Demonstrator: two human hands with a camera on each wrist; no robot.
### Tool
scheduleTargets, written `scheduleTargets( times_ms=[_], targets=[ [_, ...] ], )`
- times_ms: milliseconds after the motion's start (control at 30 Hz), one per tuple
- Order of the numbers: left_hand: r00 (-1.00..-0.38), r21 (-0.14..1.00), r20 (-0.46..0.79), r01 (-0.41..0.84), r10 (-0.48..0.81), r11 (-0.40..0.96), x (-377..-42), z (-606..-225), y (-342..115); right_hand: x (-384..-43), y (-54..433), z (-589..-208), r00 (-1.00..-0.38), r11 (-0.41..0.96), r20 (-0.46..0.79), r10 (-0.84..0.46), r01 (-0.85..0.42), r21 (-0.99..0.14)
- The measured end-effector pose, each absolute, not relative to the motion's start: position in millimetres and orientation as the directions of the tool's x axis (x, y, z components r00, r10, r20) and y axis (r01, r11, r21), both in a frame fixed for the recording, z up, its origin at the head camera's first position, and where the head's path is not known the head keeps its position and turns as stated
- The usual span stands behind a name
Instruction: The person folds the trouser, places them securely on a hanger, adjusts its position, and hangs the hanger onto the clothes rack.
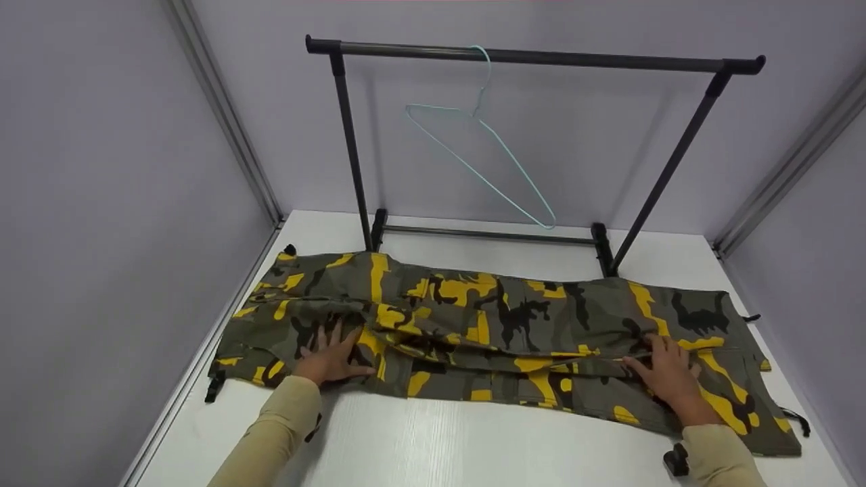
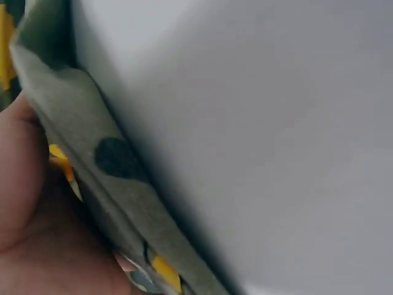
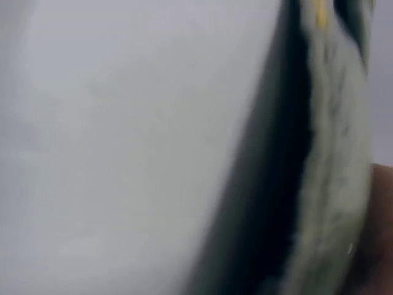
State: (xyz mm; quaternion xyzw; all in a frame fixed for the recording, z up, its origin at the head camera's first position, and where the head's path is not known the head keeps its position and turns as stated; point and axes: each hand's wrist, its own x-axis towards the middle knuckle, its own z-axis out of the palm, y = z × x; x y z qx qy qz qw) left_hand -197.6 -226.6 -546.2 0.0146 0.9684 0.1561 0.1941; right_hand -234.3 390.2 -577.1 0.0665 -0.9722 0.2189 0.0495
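Note:
Camouflage trousers (image 1: pixel 467 318) in grey-green, yellow and black lie lengthwise across the white table, with a raised fold along their middle. My left hand (image 1: pixel 330 355) rests on the left part with fingers spread. On the right part lies my right hand (image 1: pixel 670 375), its fingertips touching the cloth by the middle fold. In the left wrist view, part of the left hand (image 2: pixel 43 227) shows behind a cloth edge (image 2: pixel 123 166). The right wrist view is blurred; a cloth edge (image 3: pixel 331 160) covers most of the right hand (image 3: pixel 377 233).
Behind the trousers stands a dark metal clothes rack (image 1: pixel 582 59) with a light-blue wire hanger (image 1: pixel 497 132) on its bar. Black cords (image 1: pixel 798 421) stick out at the trousers' right end, a black buckle (image 1: pixel 215 387) at the left. Pale walls (image 1: pixel 122 203) enclose the table (image 1: pixel 440 439).

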Motion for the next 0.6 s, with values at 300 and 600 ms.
scheduleTargets(
  times_ms=[300, 600],
  targets=[
    [-0.955, 0.424, -0.178, 0.142, 0.237, 0.894, -194, -551, -223, -213, 345, -560, -0.885, 0.791, 0.053, -0.463, -0.439, -0.426],
    [-0.868, 0.619, -0.264, 0.181, 0.420, 0.764, -194, -531, -245, -207, 356, -566, -0.880, 0.886, 0.341, -0.332, -0.415, -0.207]
  ],
)
